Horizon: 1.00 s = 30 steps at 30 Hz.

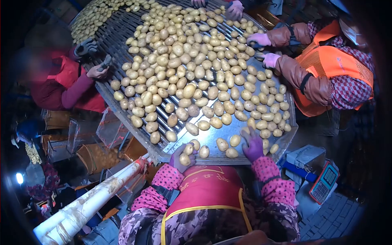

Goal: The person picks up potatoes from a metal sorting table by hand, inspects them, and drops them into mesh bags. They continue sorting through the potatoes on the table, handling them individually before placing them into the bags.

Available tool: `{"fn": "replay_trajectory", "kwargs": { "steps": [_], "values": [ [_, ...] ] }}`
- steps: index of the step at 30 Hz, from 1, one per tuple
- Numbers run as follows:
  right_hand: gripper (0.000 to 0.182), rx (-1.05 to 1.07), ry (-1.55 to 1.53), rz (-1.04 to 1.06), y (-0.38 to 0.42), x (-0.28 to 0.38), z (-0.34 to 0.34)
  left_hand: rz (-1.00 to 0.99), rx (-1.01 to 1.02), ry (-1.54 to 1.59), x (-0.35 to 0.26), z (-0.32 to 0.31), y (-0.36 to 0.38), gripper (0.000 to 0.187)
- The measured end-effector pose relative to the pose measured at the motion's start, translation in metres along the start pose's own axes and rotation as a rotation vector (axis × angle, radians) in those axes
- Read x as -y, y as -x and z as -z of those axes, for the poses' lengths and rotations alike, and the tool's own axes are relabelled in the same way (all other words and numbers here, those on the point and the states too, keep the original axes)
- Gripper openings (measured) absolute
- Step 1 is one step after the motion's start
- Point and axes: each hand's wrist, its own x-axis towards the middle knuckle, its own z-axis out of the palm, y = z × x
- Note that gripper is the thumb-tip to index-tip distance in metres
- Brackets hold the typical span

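Observation:
My left hand [178, 158], in a purple glove, is at the near edge of the metal sorting table [169, 156], its fingers closed around a potato [185, 159]. A second potato [188, 148] sits against the same fingers. My right hand [253, 146], also gloved in purple, reaches over the near right part of the table. Its fingers are stretched forward and touch a potato [246, 131]. Between my hands lie a few loose potatoes [222, 144] on the smooth metal plate. Beyond them a large heap of potatoes [175, 51] spreads over the slatted surface.
On the right, a person in an orange vest [335, 67] reaches in with pink gloves. Another person in red [67, 81] stands at the left with grey gloves over the edge. A white pole [90, 200] slants at lower left. A scale display [324, 182] stands at right.

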Motion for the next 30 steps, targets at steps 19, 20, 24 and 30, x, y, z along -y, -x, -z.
{"fn": "replay_trajectory", "kwargs": {
  "steps": [19,20,24,30],
  "values": [
    [0.046,0.211,-0.004,-0.025,-0.039,0.033,-0.036,0.040,-0.039,0.248,0.013,-0.008,-0.010,0.038],
    [0.046,0.221,-0.062,-0.078,-0.044,0.036,-0.040,-0.087,-0.095,-0.231,0.013,-0.017,-0.005,0.040],
    [0.052,0.251,-0.438,-0.010,-0.054,0.111,-0.009,-0.180,-0.037,-0.331,0.004,-0.048,0.019,0.050],
    [0.064,0.051,-0.006,0.318,-0.123,0.129,-0.035,-0.053,0.238,0.715,0.005,-0.029,0.017,0.062]
  ]
}}
